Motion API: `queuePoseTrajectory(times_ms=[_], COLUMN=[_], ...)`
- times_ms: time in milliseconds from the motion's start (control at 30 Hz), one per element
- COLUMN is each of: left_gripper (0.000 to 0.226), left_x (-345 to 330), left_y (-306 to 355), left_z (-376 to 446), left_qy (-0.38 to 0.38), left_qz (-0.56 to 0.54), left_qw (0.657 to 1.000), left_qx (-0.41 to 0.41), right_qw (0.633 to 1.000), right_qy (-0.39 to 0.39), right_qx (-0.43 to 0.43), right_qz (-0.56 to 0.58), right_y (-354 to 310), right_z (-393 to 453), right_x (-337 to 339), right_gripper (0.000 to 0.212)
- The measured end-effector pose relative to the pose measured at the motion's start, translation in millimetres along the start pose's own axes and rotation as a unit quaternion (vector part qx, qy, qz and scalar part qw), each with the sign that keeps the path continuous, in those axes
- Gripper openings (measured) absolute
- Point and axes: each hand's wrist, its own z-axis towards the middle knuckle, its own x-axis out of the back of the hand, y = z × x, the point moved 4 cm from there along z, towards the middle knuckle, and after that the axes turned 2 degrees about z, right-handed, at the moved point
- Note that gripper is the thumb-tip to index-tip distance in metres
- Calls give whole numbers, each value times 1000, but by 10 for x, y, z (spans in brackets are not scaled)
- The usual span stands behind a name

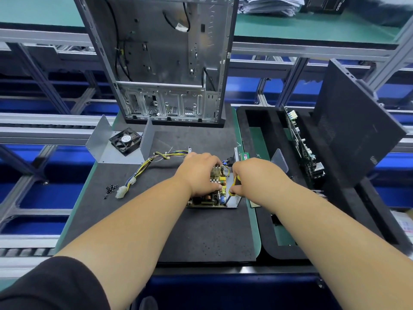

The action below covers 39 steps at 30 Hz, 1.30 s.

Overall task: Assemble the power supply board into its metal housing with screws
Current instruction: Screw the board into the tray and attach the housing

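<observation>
Desk (201, 238) covered by a dark foam mat. An open computer case (165, 59) is stood upright at the far edge. A black foam tray (263, 135) is set to the right, with a dark side panel (357, 135) leaned in it beside a green circuit board on edge.

A bent metal cover (105, 151) is laid at the far left of the mat, a black fan (125, 140) resting in it.

The power supply board (212, 198) is seated in its metal housing (234, 203) near the mat's middle. It is pressed from above by the left hand (199, 173), fingers curled over the components. A yellow-and-black screwdriver (233, 186) is gripped by the right hand (257, 177), its tip set at the board's near right corner.

A yellow-and-black cable bundle (152, 162) is trailed left from the board to a white plug. Small black screws (111, 189) are scattered just left of the plug.
</observation>
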Motion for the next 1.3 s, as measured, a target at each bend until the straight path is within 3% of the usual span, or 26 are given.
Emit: queuePoseTrajectory(times_ms=[233, 400, 533, 633, 933, 1100, 1233, 1300], left_gripper=[65, 65, 65, 65, 66, 66, 66, 66], left_x=[-2, -2, 5, 13, 28, 19, 15, 16], left_y=[0, -3, 4, 13, 29, 25, 24, 20], left_z=[6, 7, 3, 4, -14, -10, -11, -13], left_qy=[5, 5, 6, 0, -4, -2, -2, -1], left_qz=[0, 0, 8, 14, 23, 20, 20, 20], left_qw=[1000, 1000, 1000, 1000, 1000, 1000, 1000, 1000], left_qx=[0, -1, -3, -5, -5, -4, -4, -4], right_qw=[998, 990, 996, 998, 996, 992, 986, 984], right_qy=[11, 62, 66, 27, 4, 1, 33, 39], right_qx=[-42, -63, -6, 50, 65, 9, -121, -127], right_qz=[-54, -107, -55, 24, -62, -125, -112, -119], right_y=[-13, -5, 3, 30, 19, -38, 53, 51], right_z=[83, 69, 5, -47, 13, 76, 94, 110], right_x=[-56, -105, -78, -10, 41, -43, -55, -63], right_gripper=[37, 42, 30, 21, 26, 47, 42, 42])
